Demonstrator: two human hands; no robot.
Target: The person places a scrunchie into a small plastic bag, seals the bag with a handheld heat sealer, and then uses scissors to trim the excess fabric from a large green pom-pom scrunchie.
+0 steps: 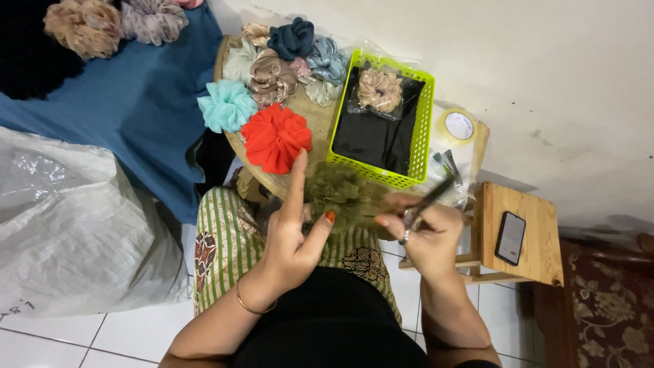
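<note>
Left hand (293, 235) pinching an olive-green scrunchie (344, 197), right hand (426, 235) closed around scissors (426, 204).

My left hand grips the scrunchie's near side between thumb and curled fingers, forefinger pointing straight up, and holds it above my lap just off the near edge of the small round desk (313, 126). My right hand is wrapped shut on the scissor handles, the blades lying just right of the scrunchie. On the desk sit a red scrunchie (276, 136), an aqua scrunchie (227, 105) and a lime basket (419, 133) at its right edge. A phone (510, 237) rests on the wooden stool (538, 225) to my right.
</note>
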